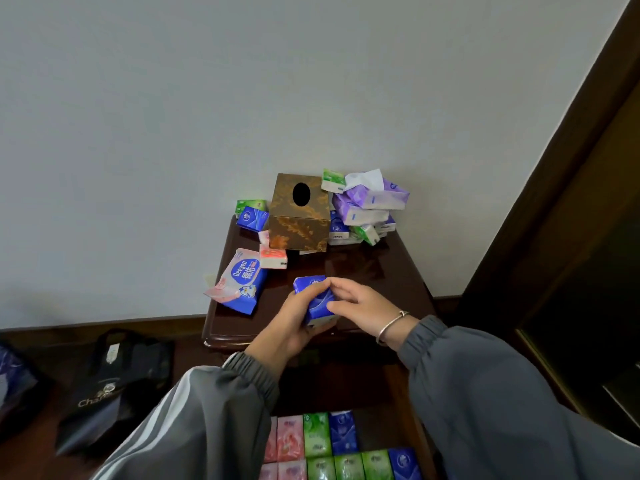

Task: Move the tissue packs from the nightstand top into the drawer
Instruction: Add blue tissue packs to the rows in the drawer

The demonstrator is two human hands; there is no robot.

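Holding a blue tissue pack point(317, 296) in both hands, over the front edge of the nightstand top point(363, 268) and above the open drawer point(372, 429).

The left grip point(294, 327) cups the pack from beneath, fingers curled round it. The right grip point(360, 313) pinches its right side between thumb and fingers. The pack appears clear of the wood, so this looks like the carrying step. Many small packs point(367, 206) lie piled at the back around a brown tissue box point(299, 213). In the drawer, rows of packs point(329, 445) in pink, green and blue lie neatly, with a bare gap at the right of the farther row. The next move likely calls for lowering the pack and laying it flat in that gap.
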